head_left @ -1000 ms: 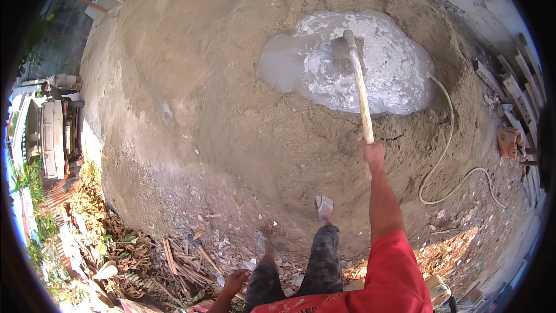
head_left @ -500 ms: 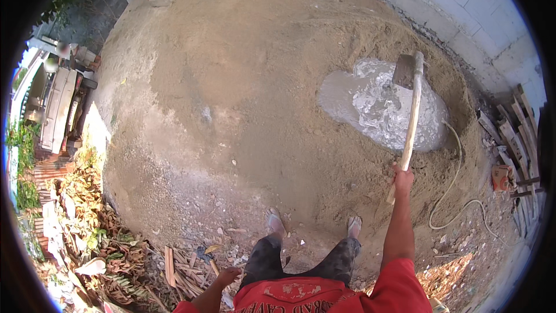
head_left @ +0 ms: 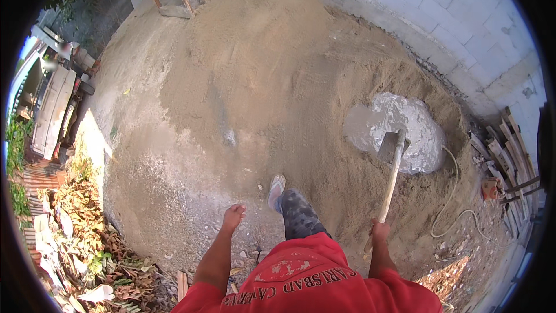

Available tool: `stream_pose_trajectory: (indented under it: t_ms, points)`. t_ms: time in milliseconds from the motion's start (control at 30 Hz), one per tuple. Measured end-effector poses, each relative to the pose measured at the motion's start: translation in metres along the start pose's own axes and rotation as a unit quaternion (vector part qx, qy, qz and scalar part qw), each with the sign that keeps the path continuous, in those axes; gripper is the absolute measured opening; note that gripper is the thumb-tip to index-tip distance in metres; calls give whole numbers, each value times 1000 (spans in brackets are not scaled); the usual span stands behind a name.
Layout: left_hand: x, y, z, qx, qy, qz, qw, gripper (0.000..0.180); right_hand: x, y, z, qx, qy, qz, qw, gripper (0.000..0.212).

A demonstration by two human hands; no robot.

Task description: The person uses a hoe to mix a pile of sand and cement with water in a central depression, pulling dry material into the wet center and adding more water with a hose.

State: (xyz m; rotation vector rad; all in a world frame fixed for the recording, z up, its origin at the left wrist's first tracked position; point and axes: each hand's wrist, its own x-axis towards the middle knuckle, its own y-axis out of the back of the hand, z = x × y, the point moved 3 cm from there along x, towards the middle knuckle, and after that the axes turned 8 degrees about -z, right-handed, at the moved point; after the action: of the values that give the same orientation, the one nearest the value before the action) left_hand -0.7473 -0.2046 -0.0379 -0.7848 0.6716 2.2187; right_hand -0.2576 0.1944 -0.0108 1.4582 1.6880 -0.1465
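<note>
"What takes up most of the view?"

"A broad sand mound (head_left: pixel 249 75), across the upper middle of the frame. Right of centre a hollow in it holds a pool of wet grey cement-like mix (head_left: pixel 428 133)."

"And the tool?"

"A long-handled hoe (head_left: pixel 390 188), right of centre, slanting from the pool down toward the lower edge. Its broad blade (head_left: pixel 387 147) is at the pool's lower-left rim; I can't tell whether it's sunk in or just above."

"How would it handle?"

"Head-heavy, I'd judge: a stiff wooden shaft with the weight at the far end, more so with mix clinging to it. The mix itself looks soft, thick and slippery. I'd take the shaft near its butt for reach, with a second grip further up for control."

"Where does it lie from the hands?"

"The right hand (head_left: pixel 380 230), lower right of centre, is wrapped round the shaft near its butt; the blade lies well above it in the frame. The left hand (head_left: pixel 234 217), lower left of centre, is well apart from the hoe, with nothing visible in it. Whether its fingers are spread or curled, I can't tell."
</note>
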Motion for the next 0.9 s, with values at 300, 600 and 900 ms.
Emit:
stream_pose_trajectory:
  t_ms: [300, 600, 900]
  points:
    - [109, -10, 113, 312, -17, -378, 871, 43, -72, -180, -165, 8, -10, -56, 998, 19]
    - [346, 133, 408, 361, -85, -163, 914, 45, -43, -347, -364, 77, -22, -216, 973, 24]
    - [484, -71, 605, 138, -18, -401, 905, 55, 72, -459, -530, 6, 33, -189, 981, 37]
